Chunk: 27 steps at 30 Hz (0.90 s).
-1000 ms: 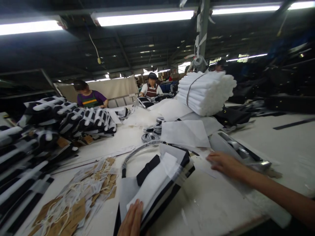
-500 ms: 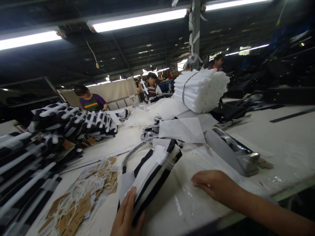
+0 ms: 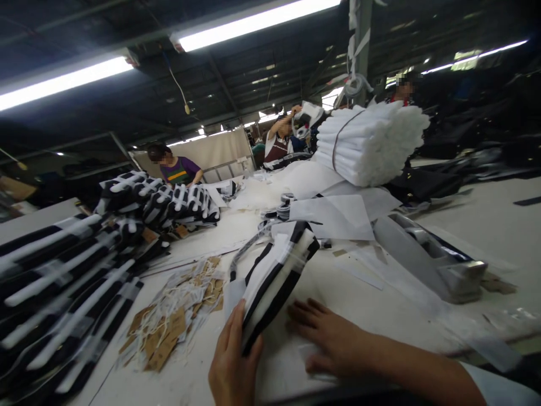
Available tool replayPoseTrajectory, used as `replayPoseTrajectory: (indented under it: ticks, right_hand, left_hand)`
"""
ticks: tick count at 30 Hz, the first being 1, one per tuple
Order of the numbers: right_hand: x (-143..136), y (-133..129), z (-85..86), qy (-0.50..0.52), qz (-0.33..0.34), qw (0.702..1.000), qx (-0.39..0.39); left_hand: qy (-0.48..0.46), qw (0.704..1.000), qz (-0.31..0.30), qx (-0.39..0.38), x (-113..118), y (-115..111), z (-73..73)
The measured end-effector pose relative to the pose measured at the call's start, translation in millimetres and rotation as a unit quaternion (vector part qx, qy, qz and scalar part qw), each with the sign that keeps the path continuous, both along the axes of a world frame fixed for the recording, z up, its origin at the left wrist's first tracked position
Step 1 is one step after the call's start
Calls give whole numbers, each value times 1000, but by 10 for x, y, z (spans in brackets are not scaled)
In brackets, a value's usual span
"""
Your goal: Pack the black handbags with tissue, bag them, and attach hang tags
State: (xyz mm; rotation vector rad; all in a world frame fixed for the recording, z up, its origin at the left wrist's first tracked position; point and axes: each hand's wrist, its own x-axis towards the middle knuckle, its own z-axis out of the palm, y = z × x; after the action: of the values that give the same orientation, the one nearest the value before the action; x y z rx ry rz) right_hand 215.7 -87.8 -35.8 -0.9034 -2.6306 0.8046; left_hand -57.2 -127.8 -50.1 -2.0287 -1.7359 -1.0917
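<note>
Far left: a heap of long black fabric bundles with white strips [image 3: 54,287], overlapping too much for a count, lay on the white table [image 3: 200,380]. Their long axes ran obliquely from near left to far right.

Next, one scattered pile of brown card tags with pale strings [image 3: 169,332]; the individual tags could not be counted.

Left hand [image 3: 232,363], one: fingers grasped the near end of a folded black-and-white layered fabric bundle [image 3: 276,276]. Four-finger side lay along its left face, thumb at its right; the bundle's near end sat between them. One bundle in hand, lying on the table before the person. Long axis slanted from the left hand away toward the upper right; the far end lay well beyond the fingertips and pointed away from the person.

One grey curved strap [image 3: 245,248] arched just left of the bundle; whether it was attached could not be told.

Right hand [image 3: 332,341], one: fingers spread, palm down over the table, near the bundle's right side and apart from it; no grasp seen.

Behind, one banded stack of white soft rods [image 3: 372,146], rods uncounted. Farther right, one grey tape dispenser [image 3: 431,259], its long axis running from far left to near right.
</note>
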Motion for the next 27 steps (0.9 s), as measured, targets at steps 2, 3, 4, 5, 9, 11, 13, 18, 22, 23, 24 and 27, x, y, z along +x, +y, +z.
replayPoseTrajectory:
  ticks: [2,3,4,5,9,11,13,18,22,23,24,27]
  right_hand:
    - [-127,79,23,21,42,999,4]
    - [-185,141,23,20,41,999,12]
    - [-244,216,16,17,35,999,26]
    - [-308,300,4,14,27,998,45]
    - [-586,600,-13,49,19,993,107]
    - [-659,646,16,62,8,992,110]
    - [-611,589,45,59,-23,992,114]
    - [-93,248,-13,7,-112,985,131]
    - [101,179,-79,-9,-150,981,123]
    - [87,186,-76,-8,-163,980,111]
    - [60,188,-62,-3,-176,980,89]
    - [-12,113,27,23,-180,980,-86]
  left_hand:
    - [-12,1000,7,3,9,-1,28]
    - [-16,1000,12,6,17,0,42]
    - [-20,1000,18,9,29,2,55]
    - [-24,999,23,10,43,5,66]
    - [-35,999,25,8,112,19,88]
    - [-33,999,14,4,132,30,93]
    - [-32,999,3,4,134,46,98]
    - [-42,999,-3,-2,125,91,119]
    - [-49,999,-1,-24,161,135,142]
    - [-49,998,0,-30,170,145,151]
    - [-48,998,2,-34,174,154,162]
    - [-41,999,3,-29,163,169,202]
